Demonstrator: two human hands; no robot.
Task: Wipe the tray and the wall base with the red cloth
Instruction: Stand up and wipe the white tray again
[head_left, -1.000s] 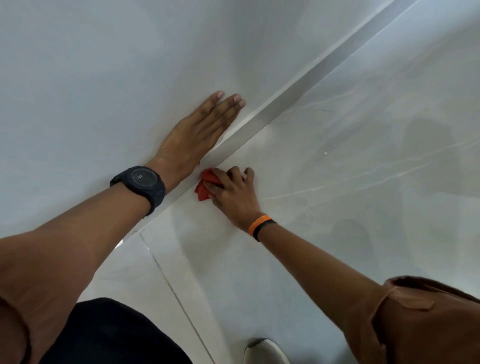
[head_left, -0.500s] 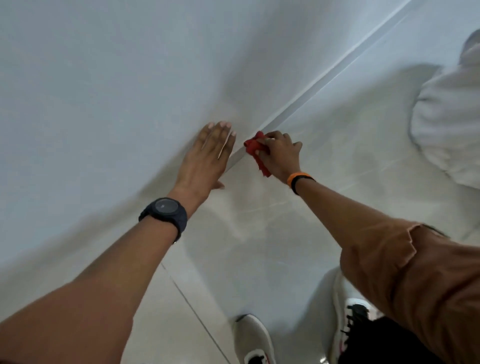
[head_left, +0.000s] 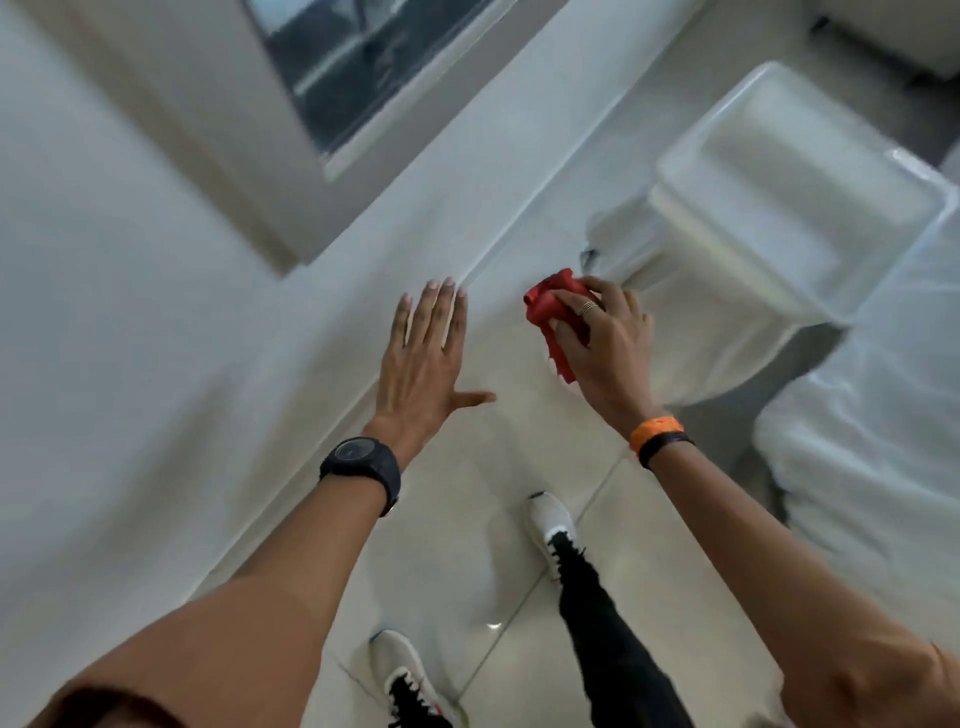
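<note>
Nearest the camera: your two white trainers (head_left: 402, 670) stand on the pale glossy tiled floor (head_left: 457, 519), dark trouser legs above them. Both forearms reach forward, bare below brown sleeves.

Left wrist carries a black round-faced watch (head_left: 361, 465). Your left hand (head_left: 423, 358) is spread flat, fingers straight and together, thumb out to the side, with nothing in it. It sits over the line where floor meets wall; whether the palm actually presses the surface cannot be told.

Right wrist carries an orange band beside a black band (head_left: 658, 434). Your right hand (head_left: 605, 345) is curled closed around the crumpled red cloth (head_left: 550, 312), which bunches out past the fingers (head_left: 571, 304) and hangs below the palm. A thin ring shows on one finger. Cloth is held just right of the pale wall base strip (head_left: 519, 228), close to it; contact is unclear through motion blur.

Beyond the cloth hand: a white rectangular plastic tray (head_left: 810, 171), tilted, rim toward you. Right of it, white plastic-wrapped furniture (head_left: 883, 415). Farthest, a dark window panel (head_left: 353, 57) in the white wall (head_left: 104, 260).
</note>
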